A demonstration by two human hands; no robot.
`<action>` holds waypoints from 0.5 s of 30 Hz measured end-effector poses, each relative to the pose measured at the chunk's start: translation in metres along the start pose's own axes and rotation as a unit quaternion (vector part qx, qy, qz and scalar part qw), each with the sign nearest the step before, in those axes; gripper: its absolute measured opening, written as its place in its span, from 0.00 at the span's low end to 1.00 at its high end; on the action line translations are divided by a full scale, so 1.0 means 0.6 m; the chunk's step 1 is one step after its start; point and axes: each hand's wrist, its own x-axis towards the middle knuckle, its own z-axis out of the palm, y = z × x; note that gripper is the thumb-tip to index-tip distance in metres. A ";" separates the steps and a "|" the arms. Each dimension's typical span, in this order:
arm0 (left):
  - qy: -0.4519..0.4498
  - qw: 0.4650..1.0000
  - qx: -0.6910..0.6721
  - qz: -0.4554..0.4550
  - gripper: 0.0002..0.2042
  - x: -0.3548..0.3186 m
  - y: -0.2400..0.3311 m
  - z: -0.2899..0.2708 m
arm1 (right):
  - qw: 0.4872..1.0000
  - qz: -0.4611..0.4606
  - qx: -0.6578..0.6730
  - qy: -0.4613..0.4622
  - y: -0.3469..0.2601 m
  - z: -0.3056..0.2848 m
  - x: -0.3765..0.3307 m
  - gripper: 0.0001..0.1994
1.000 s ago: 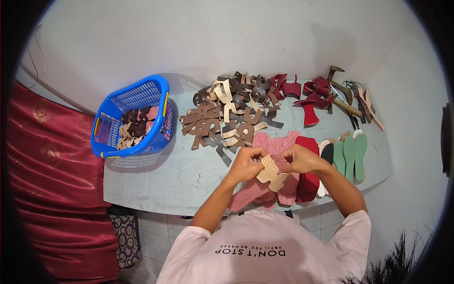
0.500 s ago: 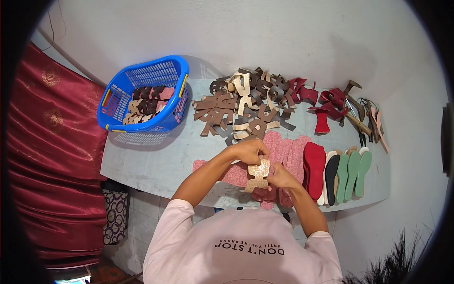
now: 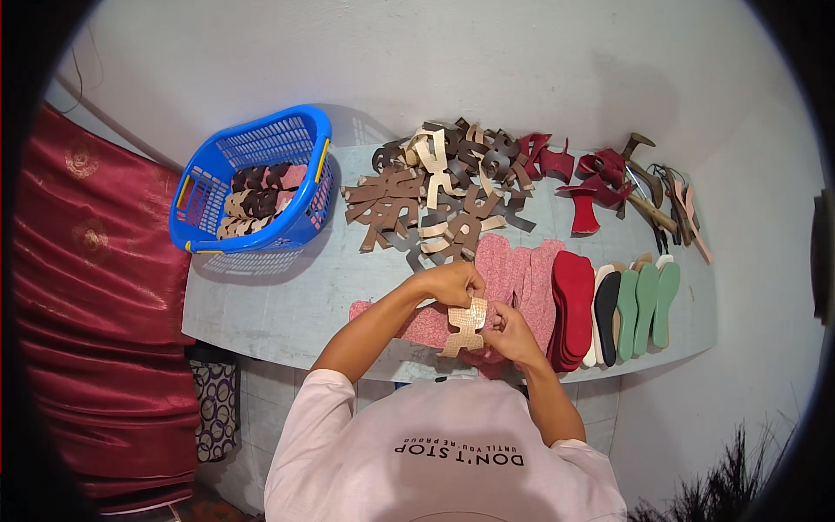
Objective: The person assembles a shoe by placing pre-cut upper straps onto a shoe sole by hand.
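Near the table's front edge, a cream sandal strap (image 3: 467, 324) with a crocodile-like pattern and cut-out sides lies across a pink speckled insole (image 3: 422, 325). My left hand (image 3: 454, 284) has its fingers curled at the strap's far end. From the right, my right hand (image 3: 511, 334) pinches at the strap's side edge, its fingertips bent inward. Exactly how the strap meets the insole's rim is hidden by my fingers. More pink insoles (image 3: 532, 274) lie in a pile just beyond and to the right of my hands.
Brown, black and cream straps (image 3: 452, 187) are heaped at the back, beside red straps (image 3: 591, 187). A hammer (image 3: 651, 211) lies at the back right. Red insoles (image 3: 571, 304), a black insole (image 3: 606, 317) and green insoles (image 3: 645, 304) line the right. A blue basket (image 3: 317, 174) holds strapped insoles.
The right hand has shifted slightly, its fingers now more bent at the strap's side. The left hand keeps its place at the strap's far end. The whole view has shifted a little.
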 end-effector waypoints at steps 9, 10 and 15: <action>0.077 0.996 0.008 -0.047 0.13 0.013 -0.001 0.012 | 0.997 -0.024 0.060 0.036 0.022 -0.008 -0.006 0.27; 0.066 0.997 0.019 -0.020 0.15 0.014 -0.005 0.012 | 0.996 -0.026 0.079 0.034 0.027 -0.009 -0.005 0.26; 0.016 0.999 0.015 -0.046 0.13 0.020 -0.001 0.013 | 0.995 -0.037 0.083 0.047 0.026 -0.007 -0.008 0.23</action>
